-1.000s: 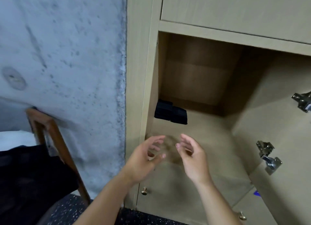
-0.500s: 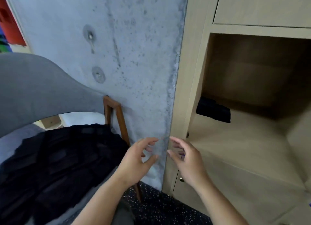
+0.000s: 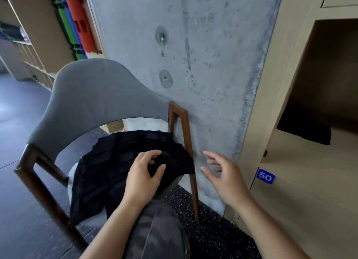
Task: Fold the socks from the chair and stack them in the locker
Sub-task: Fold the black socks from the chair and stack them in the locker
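Left hand over the pile of black socks on the chair, fingers curled and closing on the top layer; whether they grip yet cannot be told. Right hand hovers beside the pile, fingers apart, holding nothing. Best practice, as a judgement: pinch one sock only and lift it clear. Folded socks lie in the locker. Half a second earlier both hands hung empty before the wall, short of the pile.
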A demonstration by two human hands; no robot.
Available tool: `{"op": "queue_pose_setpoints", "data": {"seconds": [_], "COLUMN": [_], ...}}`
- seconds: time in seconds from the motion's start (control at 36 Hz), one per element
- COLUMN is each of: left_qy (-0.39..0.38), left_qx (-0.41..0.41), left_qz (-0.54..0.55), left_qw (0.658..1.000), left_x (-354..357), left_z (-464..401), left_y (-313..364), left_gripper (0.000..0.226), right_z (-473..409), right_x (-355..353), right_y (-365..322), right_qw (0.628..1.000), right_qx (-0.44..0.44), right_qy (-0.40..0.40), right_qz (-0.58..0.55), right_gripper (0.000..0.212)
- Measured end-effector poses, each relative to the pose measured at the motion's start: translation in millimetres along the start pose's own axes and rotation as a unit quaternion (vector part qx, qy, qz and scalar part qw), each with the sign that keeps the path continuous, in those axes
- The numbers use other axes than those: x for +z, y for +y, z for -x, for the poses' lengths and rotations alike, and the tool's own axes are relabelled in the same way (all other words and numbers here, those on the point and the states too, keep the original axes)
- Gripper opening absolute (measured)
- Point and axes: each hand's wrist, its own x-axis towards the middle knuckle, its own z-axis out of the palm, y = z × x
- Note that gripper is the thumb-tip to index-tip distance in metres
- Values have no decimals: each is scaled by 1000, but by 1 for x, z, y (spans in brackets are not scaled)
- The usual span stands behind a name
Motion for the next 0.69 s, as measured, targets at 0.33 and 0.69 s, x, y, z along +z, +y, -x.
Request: {"op": "queue_pose_setpoints", "data": {"seconds": [0.33, 0.69], "left_qy": [73, 36], "left_qx": [-139, -163], "left_qz": [-139, -177], "left_qw": [978, 970], "left_x": [-52, -36], "left_z": [-1, -2], "left_y": [-58, -69], "left_gripper": [42, 40], "right_z": [-5, -7], "right_x": [30, 27], "right_y": [-13, -5], "right_qw": [999, 999], "right_qx": [-12, -12], "right_qy": [-33, -23], "right_qz": [-16, -32], "right_gripper": [44, 44]}}
